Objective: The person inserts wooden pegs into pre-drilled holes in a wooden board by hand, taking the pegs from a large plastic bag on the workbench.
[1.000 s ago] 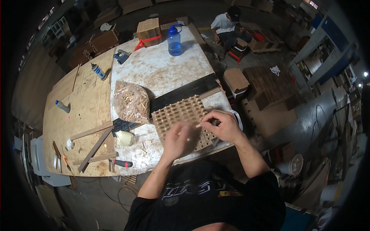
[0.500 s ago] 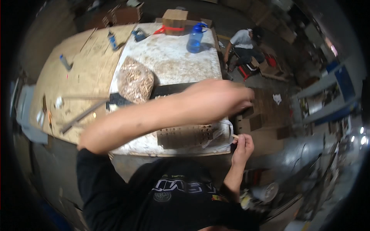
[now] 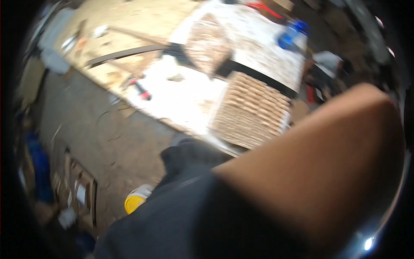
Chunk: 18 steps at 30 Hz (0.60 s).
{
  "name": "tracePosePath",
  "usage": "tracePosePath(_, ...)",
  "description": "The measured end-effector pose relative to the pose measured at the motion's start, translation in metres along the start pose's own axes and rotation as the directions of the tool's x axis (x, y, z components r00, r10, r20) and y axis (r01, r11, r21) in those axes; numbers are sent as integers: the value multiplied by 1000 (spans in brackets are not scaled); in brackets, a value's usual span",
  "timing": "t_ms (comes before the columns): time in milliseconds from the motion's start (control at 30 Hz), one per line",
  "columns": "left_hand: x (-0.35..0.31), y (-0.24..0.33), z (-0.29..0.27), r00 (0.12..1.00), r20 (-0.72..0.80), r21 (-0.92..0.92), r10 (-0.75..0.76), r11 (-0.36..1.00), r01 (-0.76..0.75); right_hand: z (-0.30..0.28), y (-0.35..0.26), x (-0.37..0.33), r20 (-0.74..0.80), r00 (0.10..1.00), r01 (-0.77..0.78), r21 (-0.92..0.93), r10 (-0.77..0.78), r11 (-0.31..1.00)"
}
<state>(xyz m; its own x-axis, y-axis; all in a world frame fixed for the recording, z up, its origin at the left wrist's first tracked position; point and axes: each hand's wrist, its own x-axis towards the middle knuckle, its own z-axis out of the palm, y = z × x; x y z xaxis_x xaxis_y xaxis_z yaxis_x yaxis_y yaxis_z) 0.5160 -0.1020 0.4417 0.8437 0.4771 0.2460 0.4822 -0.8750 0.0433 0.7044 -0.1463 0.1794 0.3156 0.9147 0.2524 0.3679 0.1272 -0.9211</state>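
A bare arm (image 3: 310, 151) with a dark sleeve (image 3: 241, 216) fills the lower right, very close and blurred. Neither of my hands shows; the far end of this arm runs into shadow at the right rim. Past the arm lies a brown block-like stack (image 3: 254, 108) with rows of rounded wooden pieces on it, at the table's near edge. The arm overlaps its lower right corner in the picture, and I cannot tell whether they touch. Behind it, a clear plastic bag (image 3: 209, 43) of small wooden dowels rests beside a long black strip (image 3: 267, 82).
The white tabletop (image 3: 172, 101) adjoins a plywood one (image 3: 142, 17). On them are a red and black tool (image 3: 141, 90), a dark bar (image 3: 125, 55) and a blue bottle (image 3: 291, 36). A yellow-lidded tub (image 3: 136, 200) stands on the floor. Another person (image 3: 327, 64) sits beyond the table.
The view has swung and tilted, so the table sits higher and slanted. Both hands, seen before over and beside the table's right side, have left view. The arm is much closer.
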Motion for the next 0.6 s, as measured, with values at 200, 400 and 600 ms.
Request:
tracePosePath(200, -12, -2, 8, 995, 59, 25, -84, 996, 82, 21, -8, 7, 17, 1000, -5, -8, 5, 1000)
tracePosePath(400, 0, -9, 4, 995, 95, 49, -34, 998, 30, 16, 3, 12, 3, 998, 65, 10, -65, 998)
tracePosePath(600, -19, -51, 12, 994, 48, 84, -101, 992, 97, 26, -9, 0, 100, 987, 120, 53, -125, 991)
